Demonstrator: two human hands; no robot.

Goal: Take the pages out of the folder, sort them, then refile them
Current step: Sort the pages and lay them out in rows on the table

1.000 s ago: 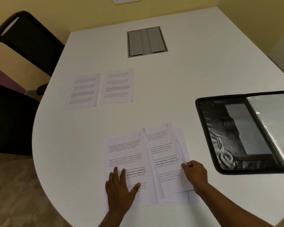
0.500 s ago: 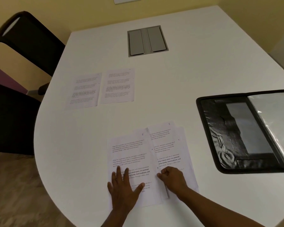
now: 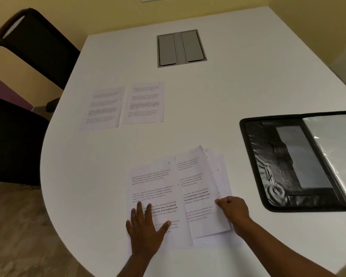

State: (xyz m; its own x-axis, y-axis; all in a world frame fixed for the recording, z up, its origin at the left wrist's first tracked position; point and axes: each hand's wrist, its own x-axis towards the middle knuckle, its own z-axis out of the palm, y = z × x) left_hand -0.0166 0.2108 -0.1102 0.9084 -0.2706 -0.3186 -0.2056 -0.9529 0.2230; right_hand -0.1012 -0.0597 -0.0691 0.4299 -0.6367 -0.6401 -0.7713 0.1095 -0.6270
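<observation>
A fanned stack of printed pages [image 3: 196, 182] lies near the table's front edge. My left hand [image 3: 146, 230] rests flat on the leftmost page [image 3: 152, 182], fingers spread. My right hand [image 3: 234, 208] has curled fingers and pinches the right edge of a page in the stack. Two single pages [image 3: 124, 105] lie side by side farther back on the left. The black folder [image 3: 272, 166] lies open at the right, its clear plastic sleeve [image 3: 336, 148] showing and partly cut off by the frame.
The white table [image 3: 218, 100] has a grey cable hatch [image 3: 181, 48] set in near the far edge. Black chairs [image 3: 34, 47] stand at the table's left side. A yellow wall runs behind.
My right hand slid left across the stack and then back right to its edge, where it pinches a page. My left hand has stayed flat on the leftmost page.
</observation>
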